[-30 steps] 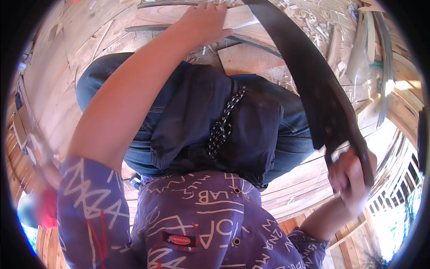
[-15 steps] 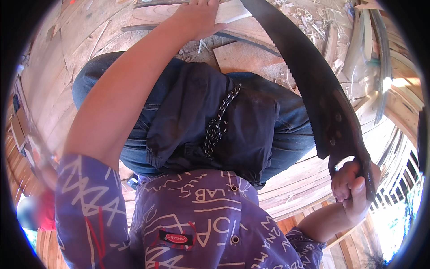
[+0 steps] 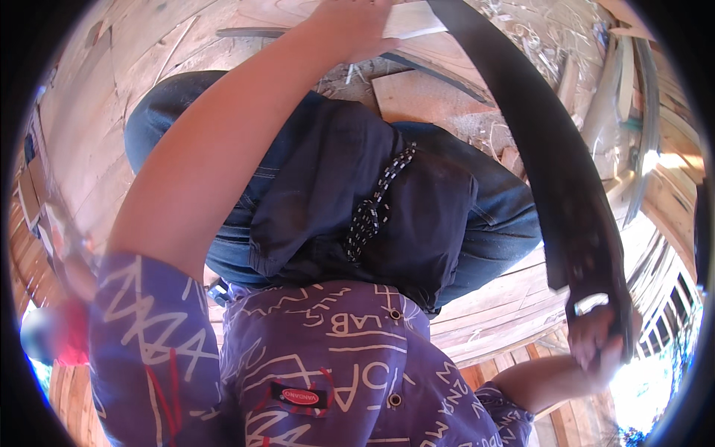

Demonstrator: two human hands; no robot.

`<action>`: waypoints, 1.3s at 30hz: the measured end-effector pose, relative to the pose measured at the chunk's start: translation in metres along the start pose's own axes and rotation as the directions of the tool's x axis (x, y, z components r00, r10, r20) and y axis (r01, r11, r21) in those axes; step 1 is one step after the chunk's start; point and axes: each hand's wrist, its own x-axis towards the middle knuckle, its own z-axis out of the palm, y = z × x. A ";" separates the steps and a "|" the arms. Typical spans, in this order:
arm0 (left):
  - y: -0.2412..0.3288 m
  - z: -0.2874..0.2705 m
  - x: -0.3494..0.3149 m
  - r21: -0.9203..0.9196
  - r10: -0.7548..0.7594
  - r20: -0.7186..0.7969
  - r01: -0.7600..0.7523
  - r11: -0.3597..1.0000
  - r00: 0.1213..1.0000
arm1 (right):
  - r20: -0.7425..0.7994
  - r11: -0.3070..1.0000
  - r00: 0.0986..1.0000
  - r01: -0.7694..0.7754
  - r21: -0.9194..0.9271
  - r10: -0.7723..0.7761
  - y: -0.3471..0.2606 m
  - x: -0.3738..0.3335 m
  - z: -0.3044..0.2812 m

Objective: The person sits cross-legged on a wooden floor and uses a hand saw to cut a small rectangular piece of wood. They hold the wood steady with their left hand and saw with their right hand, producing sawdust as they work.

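Note:
A large handsaw (image 3: pixel 547 141) with a dark blade slants from the top middle down to the right. My right hand (image 3: pixel 596 339), slightly smeared by motion, is wrapped round its handle at the lower right. The blade's far end lies against a pale wooden board (image 3: pixel 424 41) at the top. On that board my left hand (image 3: pixel 350 30) bears down just left of the blade, thumb out to the side; the fingertips are cut off by the upper edge. My crossed legs (image 3: pixel 491 201), in jeans, lie below the board, with dark cloth over the lap.
Wood shavings (image 3: pixel 529 37) litter the floor at the upper right. A wood offcut (image 3: pixel 421 97) lies in front of my legs. Several long wooden strips (image 3: pixel 644 119) are piled at the right. Another person (image 3: pixel 71 331), in red, is at the far left.
The saw and my right hand have shifted down and to the right. My left hand and the board appear slightly higher and further right as the whole view shifts.

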 end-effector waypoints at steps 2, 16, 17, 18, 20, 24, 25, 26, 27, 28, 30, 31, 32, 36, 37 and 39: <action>0.003 -0.003 -0.001 0.035 0.011 0.008 -0.011 0.999 1.000 | -0.045 0.997 0.998 0.035 0.074 -0.032 0.003 -0.008 -0.006; 0.002 0.005 0.003 0.059 0.015 -0.019 -0.013 0.998 1.000 | -0.175 0.996 0.982 -0.084 -0.040 0.076 -0.004 0.009 -0.002; 0.005 0.006 0.006 0.042 0.030 -0.031 -0.029 0.999 0.999 | -0.268 0.978 0.954 -0.171 -0.120 0.134 -0.002 0.029 0.013; 0.001 0.006 0.005 0.032 0.029 -0.047 -0.028 0.999 0.998 | -0.374 0.944 0.921 -0.214 -0.251 0.109 0.004 0.052 0.033; -0.004 0.010 0.001 0.039 0.032 -0.105 -0.028 0.999 0.994 | -0.202 0.972 0.973 -0.146 -0.186 0.108 0.003 0.057 0.022; 0.012 0.001 -0.006 0.049 0.065 -0.081 -0.062 0.997 0.995 | -0.164 0.978 0.985 -0.083 -0.190 0.052 0.001 0.029 0.015; 0.017 -0.007 -0.006 0.032 0.059 -0.039 -0.057 0.998 0.998 | -0.220 0.980 0.975 -0.079 -0.183 0.038 0.002 0.030 0.015; 0.017 -0.005 0.000 0.047 0.026 0.015 -0.027 0.999 1.000 | -0.223 0.989 0.974 -0.072 -0.127 0.042 0.002 0.033 0.014; 0.013 0.000 0.000 0.027 0.011 -0.012 -0.011 1.000 1.000 | -0.230 0.988 0.971 -0.091 -0.126 0.060 0.003 0.038 0.015; 0.011 0.001 0.000 0.008 -0.001 -0.042 0.001 1.000 0.999 | -0.241 0.986 0.968 -0.106 -0.126 0.074 0.004 0.042 0.018; 0.004 0.003 -0.004 0.018 0.009 -0.108 -0.007 1.000 0.994 | -0.214 0.972 0.971 -0.145 -0.187 0.104 0.006 0.050 0.018; 0.002 0.003 -0.009 0.033 0.029 -0.146 -0.024 0.999 0.989 | -0.180 0.971 0.981 -0.115 -0.207 0.077 0.007 0.049 0.016; 0.002 0.003 -0.011 0.050 0.047 -0.183 -0.039 0.998 0.982 | -0.151 0.971 0.987 -0.089 -0.221 0.056 0.003 0.045 0.016; 0.012 0.003 -0.004 0.025 0.023 -0.112 -0.021 0.999 0.993 | -0.170 0.990 0.985 -0.027 -0.135 0.004 -0.002 0.031 0.020; 0.018 0.000 -0.003 0.023 0.019 -0.065 -0.018 1.000 0.998 | -0.177 0.997 0.984 -0.012 -0.071 0.000 0.001 0.031 0.018; 0.014 -0.003 -0.004 0.023 0.003 -0.026 -0.003 1.000 1.000 | -0.179 0.998 0.984 -0.016 -0.069 0.003 0.004 0.036 0.015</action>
